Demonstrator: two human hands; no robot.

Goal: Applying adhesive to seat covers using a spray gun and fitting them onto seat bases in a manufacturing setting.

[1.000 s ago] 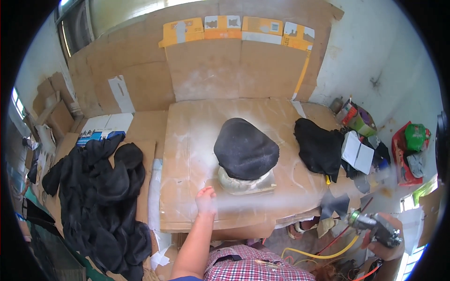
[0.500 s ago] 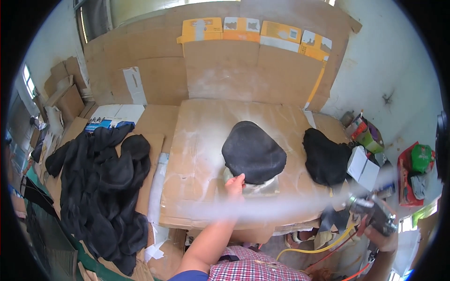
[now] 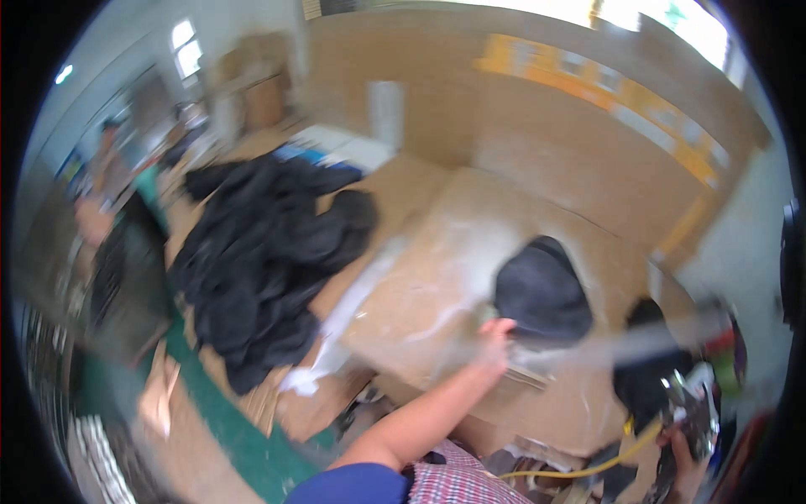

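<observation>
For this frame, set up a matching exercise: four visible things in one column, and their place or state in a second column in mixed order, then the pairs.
Things:
1. left hand
2. right hand
3. pile of black garments
4. white strip

Places or states:
A. heaped on the cardboard surface to the left of the table
B. at the lower right edge, holding a tool with a yellow hose
C. on the table beside the near edge of the dark domed piece
D. hanging along the table's left edge

Pairs: 1-C, 2-B, 3-A, 4-D
</observation>
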